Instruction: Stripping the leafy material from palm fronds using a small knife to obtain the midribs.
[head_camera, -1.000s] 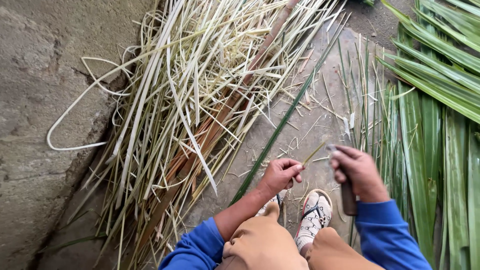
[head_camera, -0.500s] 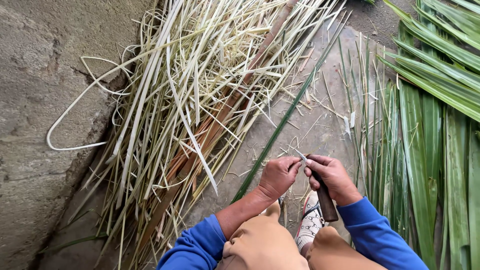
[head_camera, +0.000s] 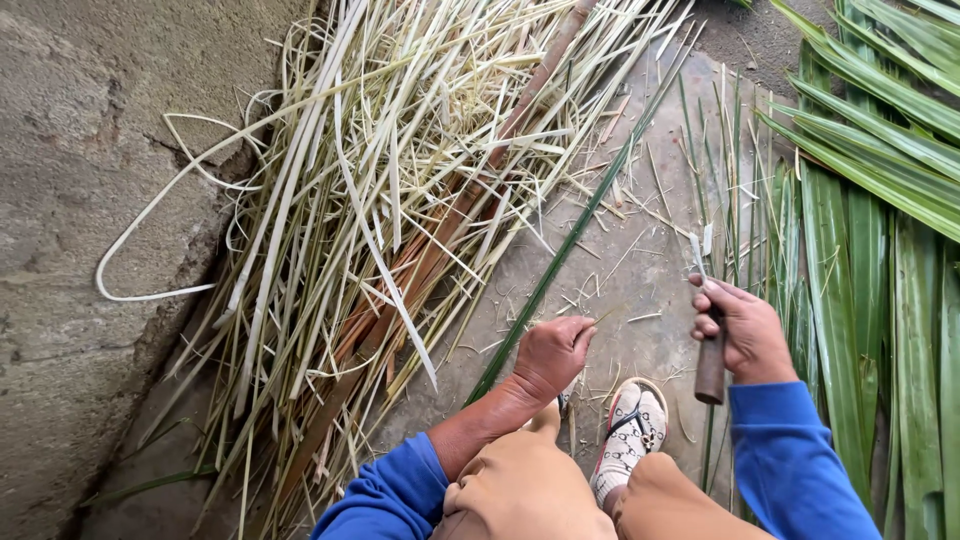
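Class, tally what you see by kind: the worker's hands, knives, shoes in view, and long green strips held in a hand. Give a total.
Hands: 2, the left hand and the right hand
Knives: 1, the knife with a wooden handle
Shoes: 1, the patterned shoe
Held green strips: 1, the green strip
Total: 5

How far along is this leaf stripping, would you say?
Done: a big heap of pale stripped strips lies by the stone wall. In hand: the left hand pinches a long green strip, and the right hand holds a knife blade up. Left: many whole green leaves lie on the right, so plenty seems to remain.
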